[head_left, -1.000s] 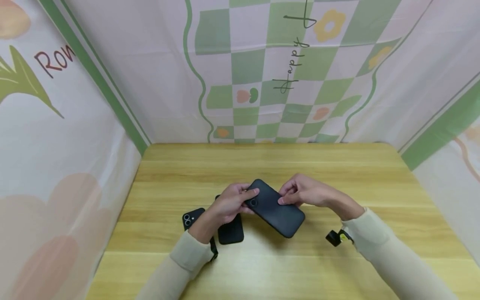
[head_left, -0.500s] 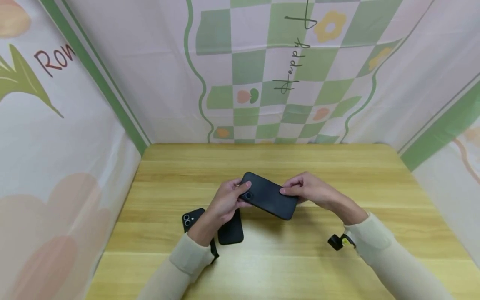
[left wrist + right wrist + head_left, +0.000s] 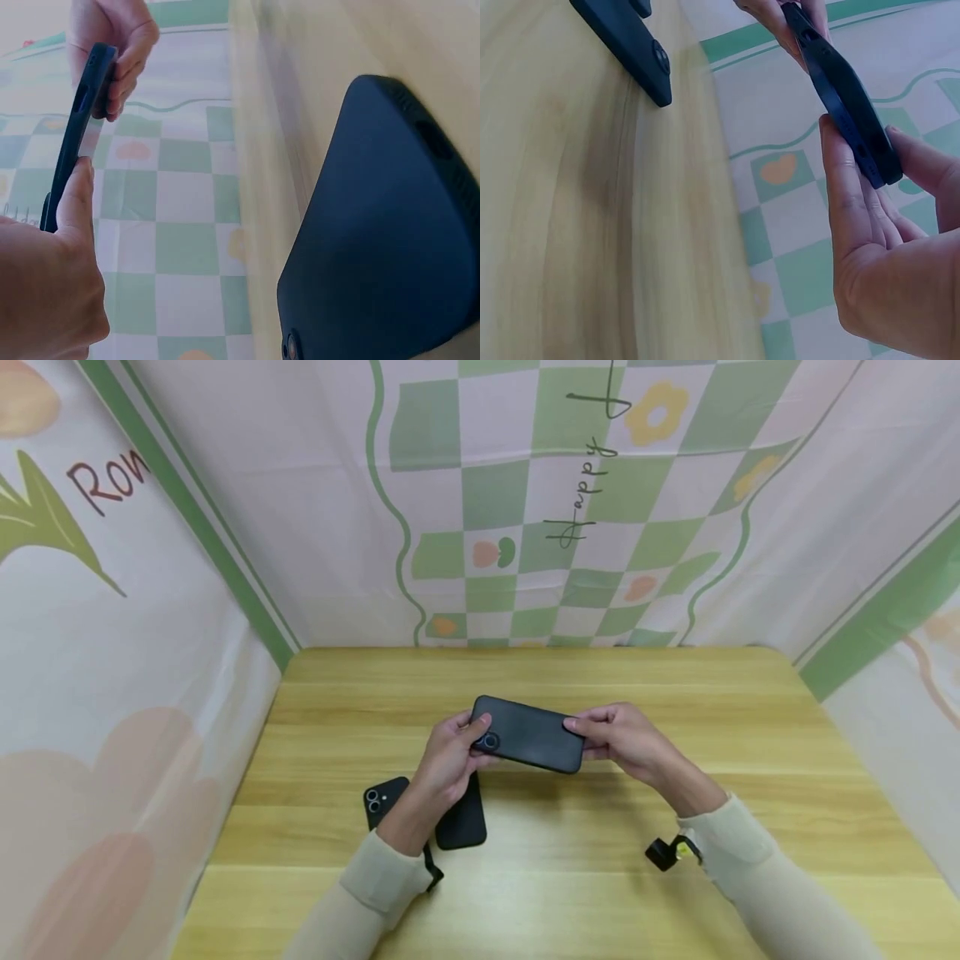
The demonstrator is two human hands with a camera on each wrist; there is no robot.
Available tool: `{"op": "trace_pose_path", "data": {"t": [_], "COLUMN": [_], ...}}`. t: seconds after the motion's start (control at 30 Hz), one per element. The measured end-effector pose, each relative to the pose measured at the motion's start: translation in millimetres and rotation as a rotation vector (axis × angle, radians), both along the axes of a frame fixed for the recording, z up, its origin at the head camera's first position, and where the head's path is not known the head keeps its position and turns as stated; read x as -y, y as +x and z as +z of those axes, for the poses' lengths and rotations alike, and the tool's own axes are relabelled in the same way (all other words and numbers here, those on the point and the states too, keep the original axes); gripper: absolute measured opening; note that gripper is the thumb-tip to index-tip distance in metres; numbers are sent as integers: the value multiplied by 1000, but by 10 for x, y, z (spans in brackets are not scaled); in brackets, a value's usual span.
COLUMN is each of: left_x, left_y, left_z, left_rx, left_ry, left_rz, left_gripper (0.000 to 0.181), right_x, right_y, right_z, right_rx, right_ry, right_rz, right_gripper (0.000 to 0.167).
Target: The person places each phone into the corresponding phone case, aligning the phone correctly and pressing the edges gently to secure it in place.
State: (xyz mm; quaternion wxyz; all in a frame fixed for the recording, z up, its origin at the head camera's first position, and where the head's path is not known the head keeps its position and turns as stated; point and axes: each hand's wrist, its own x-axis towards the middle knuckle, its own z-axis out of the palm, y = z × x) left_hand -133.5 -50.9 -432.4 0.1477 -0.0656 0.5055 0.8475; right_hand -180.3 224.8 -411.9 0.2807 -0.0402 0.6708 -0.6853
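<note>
Both hands hold a black phone case (image 3: 528, 735) with its back and camera opening upward, raised above the table. My left hand (image 3: 444, 764) pinches its camera end, thumb on the back. At the opposite end my right hand (image 3: 630, 745) pinches the case, thumb on top and fingers beneath. Seen edge-on in the right wrist view, the case (image 3: 877, 135) shows a second, bluish slab like a phone (image 3: 847, 127) along its underside; the two layers look slightly apart in places. How far the slab sits inside cannot be told.
On the wooden table (image 3: 600, 893), a black phone or case (image 3: 462, 822) lies below my left hand, partly hidden. Left of it is another black one (image 3: 384, 797) with two lenses, partly under the left wrist. A patterned cloth (image 3: 495, 502) hangs behind the table.
The case has turned from a steep slant to nearly level and moved slightly up and left. My right thumb has shifted toward its end. The items on the table have stayed put.
</note>
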Motion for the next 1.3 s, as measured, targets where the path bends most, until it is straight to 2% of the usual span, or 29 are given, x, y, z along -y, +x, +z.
{"op": "trace_pose_path", "data": {"t": [0.4, 0.83, 1.1, 1.3], "left_x": [0, -14, 26, 74], "left_y": [38, 61, 49, 51], "left_z": [-16, -50, -38, -29], "left_rx": [-24, -19, -2, 13], "left_ry": [21, 51, 63, 42], "left_rz": [1, -15, -70, -159], "left_gripper": [49, 49, 48, 49], "right_x": [-16, -58, -63, -101], "right_y": [6, -22, -36, -66], "right_z": [-70, -93, -38, 1], "right_rx": [-21, 28, 14, 2], "right_ry": [-78, -109, -41, 1], "right_rz": [11, 41, 42, 111], "right_gripper": [21, 27, 25, 22]}}
